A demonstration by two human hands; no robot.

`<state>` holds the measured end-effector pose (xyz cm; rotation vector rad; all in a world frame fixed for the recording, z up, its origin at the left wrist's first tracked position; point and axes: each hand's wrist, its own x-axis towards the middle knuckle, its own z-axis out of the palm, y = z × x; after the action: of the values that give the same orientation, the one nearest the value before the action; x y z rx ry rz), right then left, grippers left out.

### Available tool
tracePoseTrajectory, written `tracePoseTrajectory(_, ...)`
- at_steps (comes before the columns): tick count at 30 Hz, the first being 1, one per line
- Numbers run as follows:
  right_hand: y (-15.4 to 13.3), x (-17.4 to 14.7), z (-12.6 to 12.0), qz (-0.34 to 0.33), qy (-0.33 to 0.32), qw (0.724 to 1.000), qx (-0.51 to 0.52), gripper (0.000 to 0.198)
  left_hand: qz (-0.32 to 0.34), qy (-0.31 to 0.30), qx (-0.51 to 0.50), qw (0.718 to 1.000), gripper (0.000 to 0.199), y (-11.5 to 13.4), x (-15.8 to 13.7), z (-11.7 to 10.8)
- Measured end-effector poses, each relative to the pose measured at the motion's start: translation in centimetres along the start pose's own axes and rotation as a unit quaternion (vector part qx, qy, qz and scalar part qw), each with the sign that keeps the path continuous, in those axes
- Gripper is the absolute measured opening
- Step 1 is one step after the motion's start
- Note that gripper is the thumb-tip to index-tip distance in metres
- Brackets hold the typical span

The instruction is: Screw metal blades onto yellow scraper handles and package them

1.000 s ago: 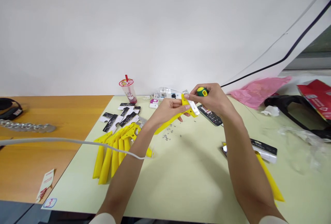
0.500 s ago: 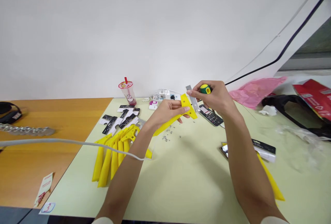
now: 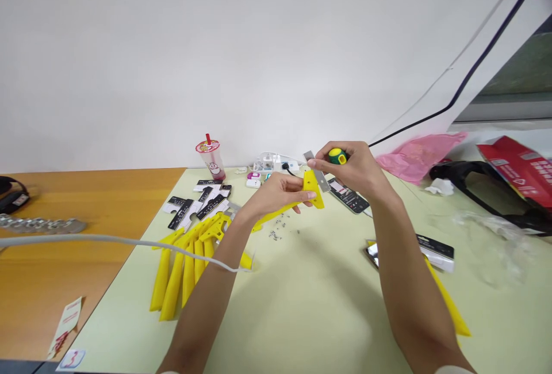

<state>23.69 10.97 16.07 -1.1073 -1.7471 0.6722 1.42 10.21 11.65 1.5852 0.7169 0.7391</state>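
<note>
My left hand (image 3: pixel 280 193) is closed around a yellow plastic scraper handle (image 3: pixel 311 185), whose wide head with holes points up and to the right. In my right hand (image 3: pixel 349 164), thumb and fingers pinch a flat metal scraper blade (image 3: pixel 319 175) close beside that head; whether the two touch I cannot tell. A screwdriver with a green and yellow grip (image 3: pixel 337 156) is also tucked in my right hand. Small loose screws (image 3: pixel 276 235) lie scattered on the table below my hands. Several more yellow scraper handles (image 3: pixel 172 290) lie in a row left of my left forearm.
Black-and-white blade packets (image 3: pixel 190 208) lie behind the handles, near a drink cup (image 3: pixel 214 161). A phone (image 3: pixel 348 195) rests beyond my right hand. A white cable (image 3: pixel 107 239) crosses the left foreground. A pink bag (image 3: pixel 418 158) and a red package (image 3: pixel 517 167) are at right.
The scraper head has turned slightly, and the blade in my right hand has stayed close beside it. The whole view has shifted a little.
</note>
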Motion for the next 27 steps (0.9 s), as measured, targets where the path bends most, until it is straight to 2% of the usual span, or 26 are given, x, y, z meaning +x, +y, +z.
tracePoseTrajectory(12,0.12,-0.02,-0.07,-0.023,0.001,1.0,0.003,0.041,-0.002,-0.047,0.005,0.999,0.038,-0.35,-0.04,-0.57)
tracePoseTrajectory(27,0.2,0.07,0.07,-0.033,0.004,0.999,0.001,0.04,-0.009,-0.058,0.012,0.998,0.038,-0.57,0.01,-0.89)
